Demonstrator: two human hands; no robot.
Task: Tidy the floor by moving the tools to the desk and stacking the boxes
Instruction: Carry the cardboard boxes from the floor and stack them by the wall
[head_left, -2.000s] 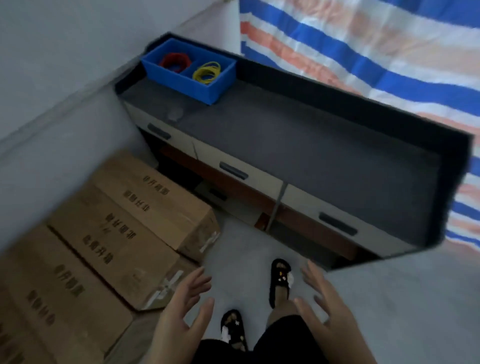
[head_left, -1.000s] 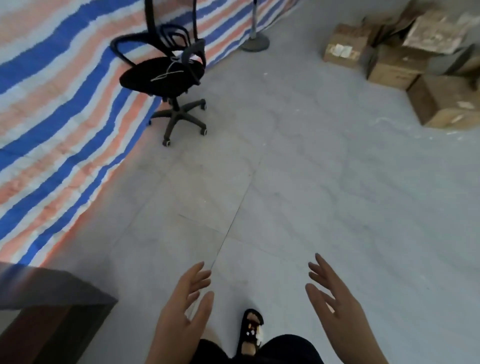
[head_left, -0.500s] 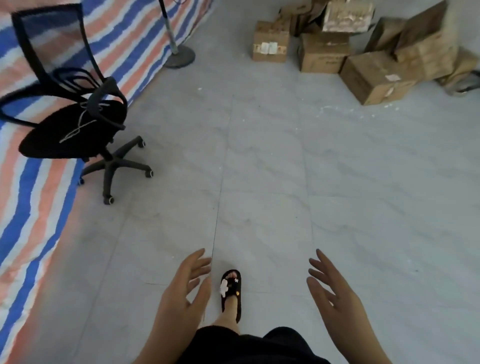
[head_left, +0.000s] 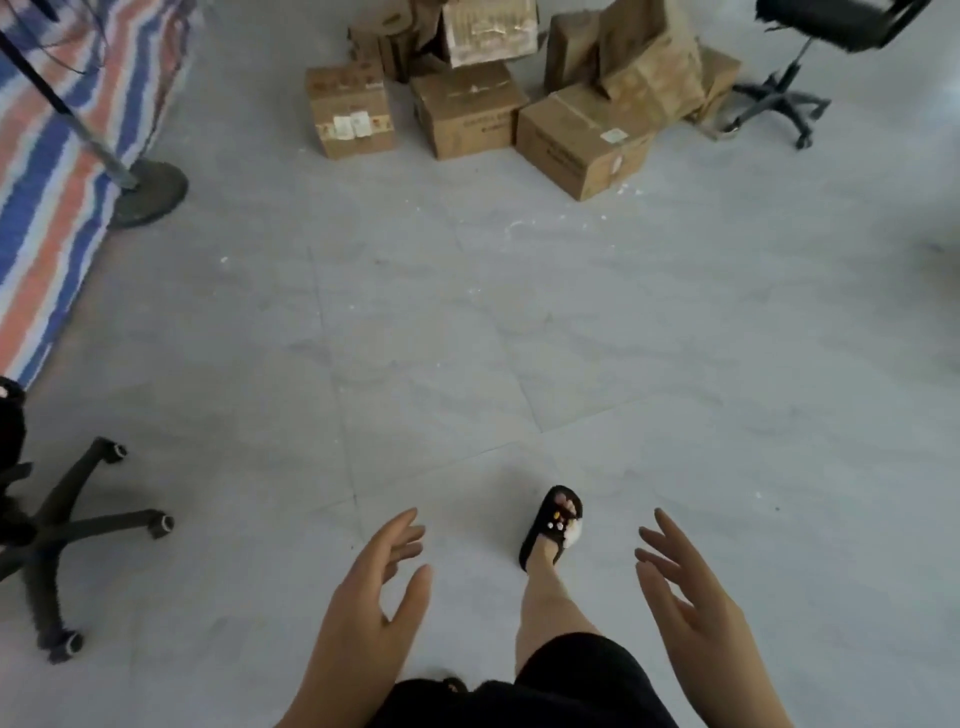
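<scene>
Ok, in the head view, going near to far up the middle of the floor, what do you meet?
Left hand and right hand, then the sandalled foot, bare grey floor, white specks, cardboard boxes.

My arms are bare, no sleeves; I wear black shorts (head_left: 571, 686); on my foot, a black slipper (head_left: 551, 525) dotted with small pale charms.
</scene>
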